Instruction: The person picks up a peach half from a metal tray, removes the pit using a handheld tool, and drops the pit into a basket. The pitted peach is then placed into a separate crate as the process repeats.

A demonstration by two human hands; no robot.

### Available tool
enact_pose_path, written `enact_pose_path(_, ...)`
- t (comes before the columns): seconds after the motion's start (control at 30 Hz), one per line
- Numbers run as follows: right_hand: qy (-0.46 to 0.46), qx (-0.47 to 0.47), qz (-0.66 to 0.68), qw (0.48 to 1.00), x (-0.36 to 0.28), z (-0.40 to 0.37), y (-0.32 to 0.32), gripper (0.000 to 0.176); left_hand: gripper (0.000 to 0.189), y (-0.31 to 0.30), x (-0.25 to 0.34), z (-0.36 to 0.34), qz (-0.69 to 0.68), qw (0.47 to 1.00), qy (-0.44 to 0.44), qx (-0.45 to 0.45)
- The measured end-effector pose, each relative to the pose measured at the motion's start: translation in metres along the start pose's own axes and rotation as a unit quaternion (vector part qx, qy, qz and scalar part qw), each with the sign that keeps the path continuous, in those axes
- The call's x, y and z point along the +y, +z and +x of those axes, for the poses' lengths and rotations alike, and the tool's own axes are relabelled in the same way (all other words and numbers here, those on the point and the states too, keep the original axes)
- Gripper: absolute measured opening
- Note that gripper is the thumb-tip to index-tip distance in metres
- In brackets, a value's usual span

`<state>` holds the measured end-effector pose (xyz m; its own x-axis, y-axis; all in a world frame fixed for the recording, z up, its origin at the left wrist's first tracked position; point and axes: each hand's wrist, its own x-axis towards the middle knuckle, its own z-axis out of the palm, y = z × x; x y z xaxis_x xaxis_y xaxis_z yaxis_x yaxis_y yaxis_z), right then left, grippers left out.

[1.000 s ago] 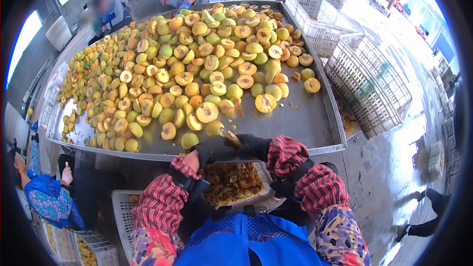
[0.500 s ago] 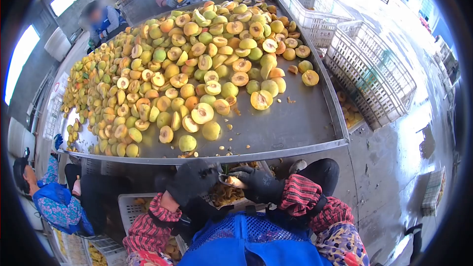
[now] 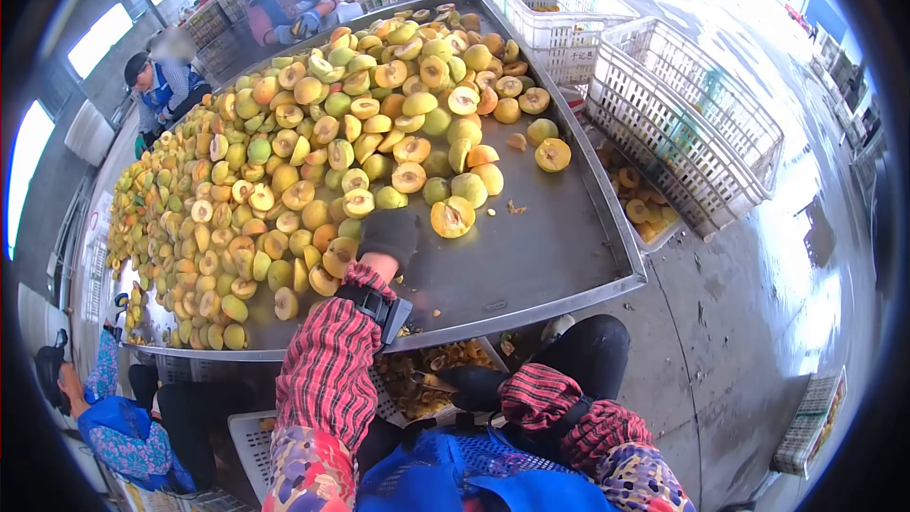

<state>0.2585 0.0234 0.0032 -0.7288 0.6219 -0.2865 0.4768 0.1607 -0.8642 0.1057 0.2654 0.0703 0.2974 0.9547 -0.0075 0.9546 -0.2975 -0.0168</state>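
My left hand, in a black glove, reaches over the metal table at the near edge of a big heap of halved yellow peaches. Its fingers are hidden behind the back of the glove, among the fruit. My right hand, also black-gloved, stays low by my lap, closed around a thin, metal-looking tool whose tip points left. Below that tool stands a crate with brownish peach scraps. One cut peach half lies just right of my left hand.
The table has a raised metal rim. White plastic crates are stacked beyond its right side. Two people work at the far edge, and another person sits to my left. The floor at right looks wet.
My left hand has moved from beside my right hand up and forward onto the table by the peaches. My right hand has stayed low. The view has shifted.
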Motion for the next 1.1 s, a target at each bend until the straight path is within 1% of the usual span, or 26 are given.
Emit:
enact_pose_path(0.03,-0.006,-0.008,-0.009,1.000,-0.003,0.000,-0.001,0.052,0.025,0.005,-0.002,0.002,0.011,1.000,0.004,-0.014)
enact_pose_path(0.13,0.037,-0.063,-0.005,0.997,-0.020,0.001,-0.011,0.054,0.024,-0.013,-0.001,-0.013,-0.036,0.997,0.051,0.051)
enact_pose_path(0.17,0.026,-0.063,-0.010,0.998,-0.019,0.002,-0.009,0.053,0.023,-0.023,-0.002,-0.022,-0.107,0.986,0.065,0.113)
enact_pose_path(0.23,0.006,-0.066,-0.020,0.998,-0.016,0.003,-0.004,0.051,0.021,-0.046,-0.002,-0.053,-0.248,0.937,0.089,0.230)
enact_pose_path(0.3,0.043,-0.076,-0.026,0.996,-0.025,-0.001,-0.008,0.049,0.025,-0.083,0.004,-0.103,-0.384,0.899,0.040,0.208)
enact_pose_path(0.37,0.069,-0.099,-0.054,0.991,-0.029,-0.003,-0.008,0.048,0.027,-0.087,0.000,-0.151,-0.463,0.874,-0.038,0.140)
enact_pose_path(0.43,0.088,-0.129,-0.101,0.983,-0.028,-0.006,-0.006,0.049,0.025,-0.091,0.005,-0.195,-0.394,0.913,-0.062,0.085)
enact_pose_path(0.53,0.067,-0.162,-0.125,0.977,-0.022,-0.008,0.000,0.050,0.026,-0.082,0.010,-0.228,-0.276,0.952,0.091,0.094)
enact_pose_path(0.63,0.087,-0.170,-0.142,0.971,-0.009,-0.004,0.012,0.050,0.022,-0.081,0.005,-0.225,-0.357,0.929,-0.050,0.090)
enact_pose_path(0.7,0.099,-0.182,-0.139,0.968,-0.009,-0.003,0.010,0.049,0.026,-0.071,-0.014,-0.199,-0.366,0.916,-0.116,0.114)
enact_pose_path(0.77,0.106,-0.180,-0.138,0.968,-0.009,-0.005,0.008,0.049,0.032,-0.068,-0.026,-0.153,-0.398,0.901,-0.090,0.147)
enact_pose_path(0.83,0.108,-0.161,-0.136,0.971,-0.007,-0.006,0.007,0.048,0.038,-0.062,-0.040,-0.107,-0.252,0.939,0.033,0.232)
enact_pose_path(0.93,0.114,-0.171,-0.144,0.968,-0.002,-0.003,0.007,0.048,0.041,-0.048,-0.051,-0.064,-0.218,0.969,0.061,0.099)
enact_pose_path(1.03,0.102,-0.155,-0.132,0.974,0.001,-0.001,0.006,0.047,0.038,-0.042,-0.045,-0.044,-0.225,0.968,0.081,-0.073)
enact_pose_path(1.07,0.109,-0.167,-0.127,0.972,-0.003,-0.001,0.002,0.047,0.033,-0.028,-0.046,-0.041,-0.235,0.965,0.099,-0.058)
enact_pose_path(1.1,0.115,-0.181,-0.121,0.969,-0.010,0.000,-0.005,0.047,0.031,-0.025,-0.042,-0.042,-0.271,0.959,0.062,-0.055)
